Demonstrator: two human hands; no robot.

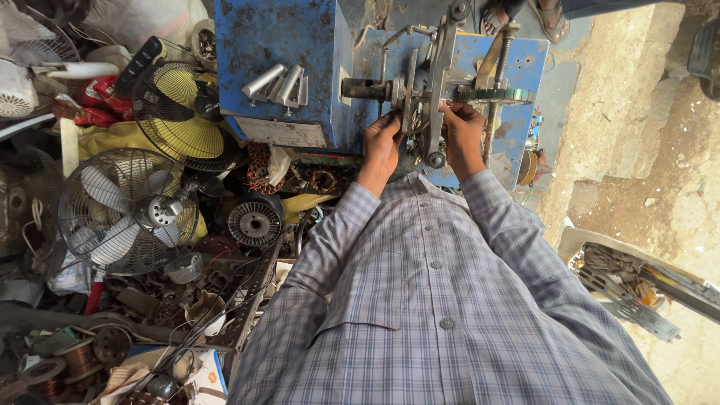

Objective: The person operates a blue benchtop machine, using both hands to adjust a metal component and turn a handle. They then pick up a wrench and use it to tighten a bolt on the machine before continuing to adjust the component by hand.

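A worn blue metal machine (281, 45) stands in front of me, with a rusty shaft (364, 89) sticking out to the right into a grey metal winding former (429, 90). My left hand (381, 142) reaches up to the left side of the former, fingers curled against it. My right hand (461, 135) grips the former's right side, just below a green-rimmed gear wheel (499, 95). What the fingers pinch is too small to tell. My checked grey shirt sleeves fill the lower middle.
Left of me lies a heap of scrap: a white-bladed fan (124, 210), a yellow fan (180, 112), a motor rotor (255, 223), copper coils (75, 360) and wires. A sandalled foot (551, 19) of another person shows at the top. A dirt floor (660, 150) and metal parts (622, 285) lie right.
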